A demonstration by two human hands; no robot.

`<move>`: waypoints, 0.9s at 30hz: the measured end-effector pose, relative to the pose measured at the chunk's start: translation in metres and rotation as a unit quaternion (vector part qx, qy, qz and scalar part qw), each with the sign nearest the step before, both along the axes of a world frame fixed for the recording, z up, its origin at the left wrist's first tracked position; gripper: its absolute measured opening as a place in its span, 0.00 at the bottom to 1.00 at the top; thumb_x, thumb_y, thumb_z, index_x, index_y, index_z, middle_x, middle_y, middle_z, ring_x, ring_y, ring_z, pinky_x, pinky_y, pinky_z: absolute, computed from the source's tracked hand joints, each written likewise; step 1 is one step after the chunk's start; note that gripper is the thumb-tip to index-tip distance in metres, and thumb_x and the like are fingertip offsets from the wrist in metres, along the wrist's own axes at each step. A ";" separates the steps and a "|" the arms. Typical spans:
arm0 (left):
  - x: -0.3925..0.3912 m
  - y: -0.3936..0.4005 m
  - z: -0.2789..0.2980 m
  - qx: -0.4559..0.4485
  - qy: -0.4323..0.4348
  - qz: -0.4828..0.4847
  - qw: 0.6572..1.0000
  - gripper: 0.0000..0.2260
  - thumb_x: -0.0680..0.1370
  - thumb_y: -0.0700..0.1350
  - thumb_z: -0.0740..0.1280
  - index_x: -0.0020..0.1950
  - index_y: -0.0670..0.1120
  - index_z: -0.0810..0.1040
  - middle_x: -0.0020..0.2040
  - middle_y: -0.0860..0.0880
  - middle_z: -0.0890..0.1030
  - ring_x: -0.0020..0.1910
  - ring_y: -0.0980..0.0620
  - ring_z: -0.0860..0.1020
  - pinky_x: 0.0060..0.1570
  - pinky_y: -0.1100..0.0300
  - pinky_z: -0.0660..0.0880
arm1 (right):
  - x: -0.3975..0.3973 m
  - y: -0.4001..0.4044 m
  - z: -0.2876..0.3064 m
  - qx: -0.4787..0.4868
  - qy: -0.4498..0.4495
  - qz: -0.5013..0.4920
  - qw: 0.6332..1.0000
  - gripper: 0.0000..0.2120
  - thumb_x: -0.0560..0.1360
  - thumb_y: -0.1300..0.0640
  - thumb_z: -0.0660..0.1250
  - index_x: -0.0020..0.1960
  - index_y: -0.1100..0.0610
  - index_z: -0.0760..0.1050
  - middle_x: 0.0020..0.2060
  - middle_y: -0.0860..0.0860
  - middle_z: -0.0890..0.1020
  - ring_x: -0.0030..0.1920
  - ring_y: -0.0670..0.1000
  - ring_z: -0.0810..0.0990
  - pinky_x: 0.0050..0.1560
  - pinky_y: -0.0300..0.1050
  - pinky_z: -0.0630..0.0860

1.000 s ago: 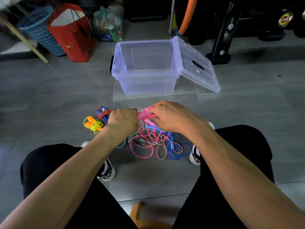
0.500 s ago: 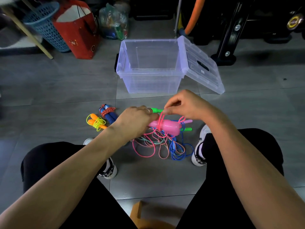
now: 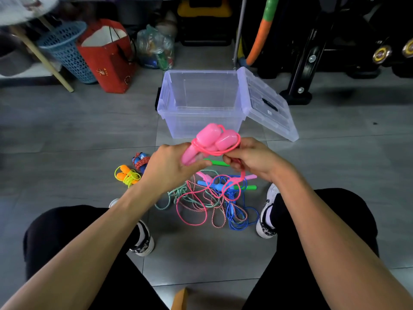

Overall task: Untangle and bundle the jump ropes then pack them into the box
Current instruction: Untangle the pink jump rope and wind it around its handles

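Observation:
My left hand (image 3: 168,166) grips the two pink handles (image 3: 211,137) of a jump rope, held together and pointing up toward the box. My right hand (image 3: 250,157) pinches the pink cord (image 3: 232,146), which loops around the handles and trails down into a tangle of ropes (image 3: 214,202) on the floor between my feet. The clear plastic box (image 3: 201,101) stands open just beyond, its lid (image 3: 268,106) leaning against the right side. Two bundled ropes lie to the left: a yellow one with orange handles (image 3: 127,175) and a red-and-blue one (image 3: 140,161).
A red paper bag (image 3: 107,57), a blue basket (image 3: 64,48) and a plastic bag of items (image 3: 156,50) stand at the back left. Black exercise equipment (image 3: 312,52) fills the back right. My shoes (image 3: 266,218) flank the rope pile on the grey tiled floor.
Both hands have risen from the pile, lifting the pink handles. The handles now point up with the pink cord looped around them.

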State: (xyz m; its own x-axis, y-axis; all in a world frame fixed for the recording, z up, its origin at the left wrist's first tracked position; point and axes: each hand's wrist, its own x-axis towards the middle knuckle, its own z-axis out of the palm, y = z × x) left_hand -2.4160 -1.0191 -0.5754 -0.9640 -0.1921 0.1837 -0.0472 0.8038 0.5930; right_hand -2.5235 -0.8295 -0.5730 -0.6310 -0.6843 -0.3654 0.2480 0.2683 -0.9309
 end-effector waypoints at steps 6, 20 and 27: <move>-0.004 0.009 0.006 0.011 -0.152 0.031 0.988 0.18 0.69 0.53 0.72 0.30 0.47 0.66 0.26 0.50 0.71 0.28 0.49 0.68 0.30 0.58 0.67 | 0.007 0.002 0.003 0.127 0.125 0.020 0.984 0.13 0.77 0.62 0.60 0.35 0.57 0.75 0.19 0.45 0.71 0.23 0.46 0.65 0.28 0.41 0.61; -0.010 0.023 0.005 0.036 -0.215 0.066 0.974 0.07 0.69 0.42 0.66 0.34 0.46 0.69 0.30 0.50 0.74 0.31 0.47 0.73 0.30 0.59 0.69 | 0.014 -0.013 0.001 0.120 0.089 -0.026 0.988 0.16 0.77 0.60 0.62 0.32 0.52 0.76 0.20 0.44 0.71 0.22 0.45 0.64 0.27 0.40 0.59; -0.014 0.015 0.008 0.196 -0.176 0.151 0.953 0.07 0.67 0.41 0.67 0.31 0.44 0.71 0.25 0.46 0.74 0.21 0.48 0.72 0.27 0.57 0.72 | 0.005 -0.006 -0.006 0.147 0.154 -0.083 0.973 0.12 0.78 0.60 0.62 0.41 0.52 0.81 0.21 0.38 0.73 0.22 0.37 0.69 0.33 0.37 0.63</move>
State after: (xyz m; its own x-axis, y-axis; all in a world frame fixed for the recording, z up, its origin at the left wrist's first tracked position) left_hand -2.4303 -1.0044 -0.5671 -0.8423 -0.4586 -0.2831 -0.4927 0.4424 0.7493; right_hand -2.5187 -0.8356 -0.5792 -0.8352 -0.4576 -0.3050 0.0313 0.5141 -0.8571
